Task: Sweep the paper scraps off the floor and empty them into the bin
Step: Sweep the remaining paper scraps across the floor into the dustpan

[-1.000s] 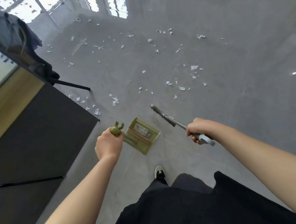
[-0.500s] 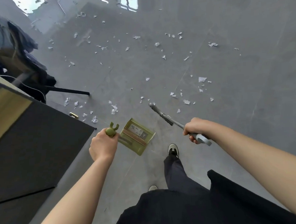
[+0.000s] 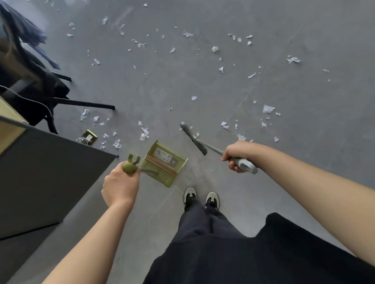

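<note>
White paper scraps (image 3: 268, 109) lie scattered over the grey floor ahead, with a cluster (image 3: 116, 143) near the desk corner. My left hand (image 3: 119, 185) grips the top of the handle of an olive-green dustpan (image 3: 164, 162), whose pan hangs just above the floor in front of my feet. My right hand (image 3: 238, 155) grips the grey handle of a broom (image 3: 194, 139). Its narrow head points away from me, beside the scraps nearest my feet. No bin is in view.
A dark desk (image 3: 43, 177) with a wooden top stands at my left. Behind it a black chair (image 3: 27, 85) draped with clothing stretches a leg across the floor. A small brass floor socket (image 3: 88, 137) sits by the desk corner. My shoes (image 3: 190, 196) stand together below the dustpan.
I have stepped forward, so the scraps lie closer and both feet stand together. My hands keep the same grips on dustpan and broom.
</note>
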A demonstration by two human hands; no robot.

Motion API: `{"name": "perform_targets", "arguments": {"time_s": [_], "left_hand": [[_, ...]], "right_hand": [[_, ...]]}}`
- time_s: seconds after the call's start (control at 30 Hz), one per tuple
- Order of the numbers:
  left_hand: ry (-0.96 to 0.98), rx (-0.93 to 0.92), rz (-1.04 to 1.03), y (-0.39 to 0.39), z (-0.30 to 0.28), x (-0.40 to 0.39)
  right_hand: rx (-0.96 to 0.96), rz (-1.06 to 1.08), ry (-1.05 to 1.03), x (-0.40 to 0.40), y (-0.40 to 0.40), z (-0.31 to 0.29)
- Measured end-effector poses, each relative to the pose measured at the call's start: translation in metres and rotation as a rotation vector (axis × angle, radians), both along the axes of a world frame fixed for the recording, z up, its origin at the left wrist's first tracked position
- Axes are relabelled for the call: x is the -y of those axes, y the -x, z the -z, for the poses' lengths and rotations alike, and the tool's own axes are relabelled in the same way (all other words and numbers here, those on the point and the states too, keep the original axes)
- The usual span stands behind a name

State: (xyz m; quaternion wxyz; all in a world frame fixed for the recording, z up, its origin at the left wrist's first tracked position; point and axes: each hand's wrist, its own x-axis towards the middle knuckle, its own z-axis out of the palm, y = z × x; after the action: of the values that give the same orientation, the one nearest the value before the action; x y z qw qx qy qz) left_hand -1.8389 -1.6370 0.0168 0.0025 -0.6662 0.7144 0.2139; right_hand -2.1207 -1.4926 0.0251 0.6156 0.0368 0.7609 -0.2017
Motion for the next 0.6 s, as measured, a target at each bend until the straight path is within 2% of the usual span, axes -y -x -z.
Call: {"name": "perform_targets", "arguments": {"time_s": [0.33, 0.6], "left_hand": [[-0.044, 0.066, 0.022, 0.014, 0.012, 0.078], [-0.081, 0.071, 0.005, 0.024, 0.021, 0.120]], "right_hand": [[0.161, 0.016, 0.024, 0.123, 0.025, 0.027], [0.479, 0.298, -0.033, 0.227, 0.067, 0.074]]}}
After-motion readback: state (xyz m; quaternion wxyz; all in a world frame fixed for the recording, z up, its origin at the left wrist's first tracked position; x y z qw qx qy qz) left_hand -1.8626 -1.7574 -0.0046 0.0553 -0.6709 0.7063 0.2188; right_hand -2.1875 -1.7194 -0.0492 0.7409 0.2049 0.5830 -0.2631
